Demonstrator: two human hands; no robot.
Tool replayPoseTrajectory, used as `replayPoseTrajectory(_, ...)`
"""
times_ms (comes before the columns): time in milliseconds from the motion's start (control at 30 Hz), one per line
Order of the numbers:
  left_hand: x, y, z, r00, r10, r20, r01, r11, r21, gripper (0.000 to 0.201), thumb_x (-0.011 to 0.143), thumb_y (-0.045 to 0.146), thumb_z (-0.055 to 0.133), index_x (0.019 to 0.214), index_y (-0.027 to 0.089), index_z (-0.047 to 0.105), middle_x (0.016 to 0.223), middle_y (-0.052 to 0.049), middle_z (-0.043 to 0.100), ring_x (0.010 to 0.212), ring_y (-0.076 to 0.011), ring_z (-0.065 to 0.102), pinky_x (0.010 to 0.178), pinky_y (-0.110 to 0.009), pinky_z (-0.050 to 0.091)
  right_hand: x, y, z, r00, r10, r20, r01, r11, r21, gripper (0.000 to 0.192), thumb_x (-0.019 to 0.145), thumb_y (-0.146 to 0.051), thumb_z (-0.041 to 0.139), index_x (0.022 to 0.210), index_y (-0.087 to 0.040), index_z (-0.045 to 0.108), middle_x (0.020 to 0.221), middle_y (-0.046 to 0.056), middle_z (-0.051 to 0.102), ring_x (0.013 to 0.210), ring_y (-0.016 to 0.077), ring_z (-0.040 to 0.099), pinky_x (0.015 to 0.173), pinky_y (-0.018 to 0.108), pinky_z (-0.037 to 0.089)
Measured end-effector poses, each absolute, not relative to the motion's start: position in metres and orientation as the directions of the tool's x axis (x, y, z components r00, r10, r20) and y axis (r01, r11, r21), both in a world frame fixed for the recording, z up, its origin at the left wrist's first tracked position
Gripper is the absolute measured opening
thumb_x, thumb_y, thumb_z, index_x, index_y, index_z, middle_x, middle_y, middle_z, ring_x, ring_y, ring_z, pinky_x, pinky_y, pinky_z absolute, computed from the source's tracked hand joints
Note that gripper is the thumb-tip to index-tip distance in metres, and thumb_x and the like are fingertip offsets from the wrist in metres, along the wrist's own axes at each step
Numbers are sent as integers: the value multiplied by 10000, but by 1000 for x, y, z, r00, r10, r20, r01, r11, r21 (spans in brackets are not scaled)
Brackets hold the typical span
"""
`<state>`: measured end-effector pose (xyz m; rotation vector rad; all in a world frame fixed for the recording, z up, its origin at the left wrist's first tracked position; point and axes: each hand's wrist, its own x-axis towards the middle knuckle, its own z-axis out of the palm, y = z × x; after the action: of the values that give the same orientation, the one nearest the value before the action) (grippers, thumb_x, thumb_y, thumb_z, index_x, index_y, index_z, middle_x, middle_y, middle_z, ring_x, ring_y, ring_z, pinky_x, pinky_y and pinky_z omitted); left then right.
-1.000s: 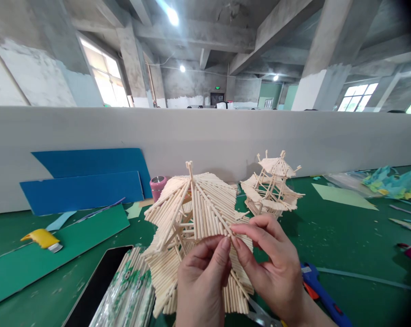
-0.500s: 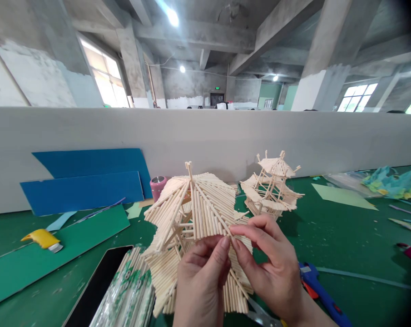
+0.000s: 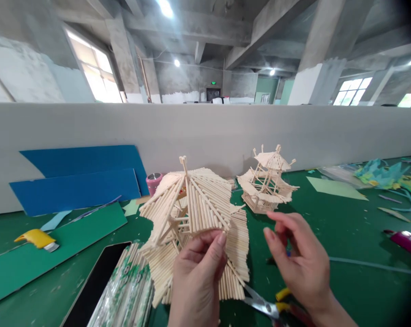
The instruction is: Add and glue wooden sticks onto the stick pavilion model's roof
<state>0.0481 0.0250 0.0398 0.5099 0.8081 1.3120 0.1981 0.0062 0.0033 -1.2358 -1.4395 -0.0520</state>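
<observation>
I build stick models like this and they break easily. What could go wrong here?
Only the left hand holds the large stick pavilion, by its roof edge; the right hand is open and off it, so that grip could crack the thin sticks or let the model tip. The scissors lie just under the model's lower edge, where sticks might snag.

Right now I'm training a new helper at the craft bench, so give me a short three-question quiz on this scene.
1. True or false: the right hand grips the big stick model.
2. Which hand holds the big stick model?
3. What stands behind it, by the wall? A) a small stick pavilion B) a glass vase C) a toy car

Key: 1. False, it hovers open beside the model. 2. The left hand. 3. A, the small stick pavilion.
</observation>
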Motion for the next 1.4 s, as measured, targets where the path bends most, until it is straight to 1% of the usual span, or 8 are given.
replayPoseTrajectory(167,42,18,36,43,981,-189,-586,178,790,110,595,170,766,664,133,689,523,50,530,470,-27,456,481,-76,431,256,-23,-34,527,640,559,694,56,-718,191,822,-332,527,982,-230,508,749,-24,448,610,108,462,540,222,430)
replayPoseTrajectory(367,41,8,32,55,978,-201,-552,197,810,123,589,200,768,661,149,682,496,53,504,470,-39,449,468,-80,420,308,-71,-86,555,783,281,695,-251,-674,235,781,-375,523,950,-214,546,778,21,539,657,161,534,561,268,459)
replayPoseTrajectory(633,37,-4,35,41,972,-233,-530,219,819,152,565,226,786,652,153,685,492,43,525,480,-46,443,456,-91,386,322,-69,-115,550,832,79,697,-405,-592,335,698,-382,504,960,-182,564,954,96,568,860,249,574,710,344,454)
replayPoseTrajectory(800,33,-9,33,39,968,-248,-537,229,812,163,548,232,796,639,155,685,488,39,530,472,-48,437,434,-109,345,325,-52,-122,576,816,-44,606,-463,-647,303,558,-345,577,806,-175,600,798,101,622,712,292,588,664,405,429)
replayPoseTrajectory(1000,29,-4,29,33,969,-244,-544,222,809,175,544,252,802,627,146,690,495,29,537,474,-52,429,438,-129,341,320,-52,-86,439,882,-171,312,-328,-892,296,753,-432,416,857,-191,552,674,45,646,612,209,606,588,337,488)
replayPoseTrajectory(1067,31,-1,28,51,972,-229,-556,219,802,167,560,248,796,633,140,692,488,31,529,467,-50,423,433,-128,336,310,-53,-64,382,910,-163,148,-235,-961,367,821,-499,318,876,-210,537,622,26,600,546,185,574,443,286,451)
replayPoseTrajectory(1167,33,2,28,74,974,-216,-579,218,786,154,579,241,787,645,136,695,479,34,529,460,-48,436,440,-123,348,289,-51,-35,300,951,-75,-159,-27,-987,298,822,-471,433,765,-211,566,531,7,527,471,142,487,360,224,367)
replayPoseTrajectory(1400,42,7,27,70,965,-253,-681,231,695,200,486,224,835,597,126,701,438,41,532,414,-27,453,436,-100,369,245,-52,-13,322,901,289,81,278,-957,223,790,-359,554,972,-242,611,594,30,627,486,177,560,436,288,489)
